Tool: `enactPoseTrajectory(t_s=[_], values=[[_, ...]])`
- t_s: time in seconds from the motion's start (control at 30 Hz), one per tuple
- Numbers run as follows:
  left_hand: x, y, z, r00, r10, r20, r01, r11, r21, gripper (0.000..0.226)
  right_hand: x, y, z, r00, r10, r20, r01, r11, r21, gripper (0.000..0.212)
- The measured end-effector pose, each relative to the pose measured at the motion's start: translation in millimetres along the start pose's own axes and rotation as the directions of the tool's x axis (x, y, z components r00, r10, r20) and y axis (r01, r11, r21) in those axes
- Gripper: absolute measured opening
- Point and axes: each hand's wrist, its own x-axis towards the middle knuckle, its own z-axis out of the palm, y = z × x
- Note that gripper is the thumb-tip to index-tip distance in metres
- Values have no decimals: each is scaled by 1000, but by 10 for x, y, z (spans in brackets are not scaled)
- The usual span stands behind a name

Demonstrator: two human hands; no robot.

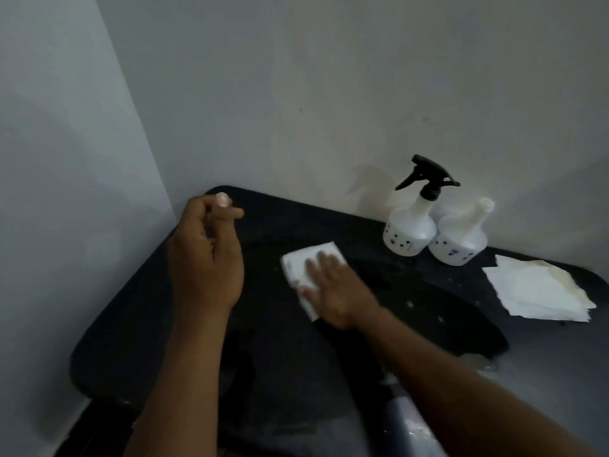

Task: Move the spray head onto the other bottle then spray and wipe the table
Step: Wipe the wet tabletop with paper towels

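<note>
Spray head [426, 178], black, is sitting on top of the left bottle [408, 232], trigger facing left. Left bottle is standing upright at the back of the table [280, 357], close to the wall [296, 94]. Right bottle [459, 239] is standing just beside it, touching or nearly touching, can't tell which; its neck is showing bare and open. Both bottles are white and translucent, with small dark marks low on the body.

Right hand [333, 291] is pressing flat on the towel [303, 262], palm down, fingers straight and close together. Towel is lying folded on the table mid-surface, well apart from the bottles, its far-left part sticking out past the fingertips. Hand is looking slightly motion-blurred.

Left hand [206, 255] is hovering above the table's left side, fingers loosely curled, thumb tip up, holding nothing.

Towel stack [537, 291] is lying on the table at the right, near the right bottle, sheets fanned unevenly, some yellowish. Glossy patch is showing on the table beside the right forearm.
</note>
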Motion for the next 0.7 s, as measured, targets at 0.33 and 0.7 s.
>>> enactPoseTrajectory(t_s=[0.33,0.7], values=[[208,-143,-178,995,92,22,-93,995,26,30,887,-58,-48,992,121,-21,-119,989,83,86],[240,-80,-183,996,-76,38,81,987,-140,32,230,-1967,130,890,-454,47,445,886,127,75]])
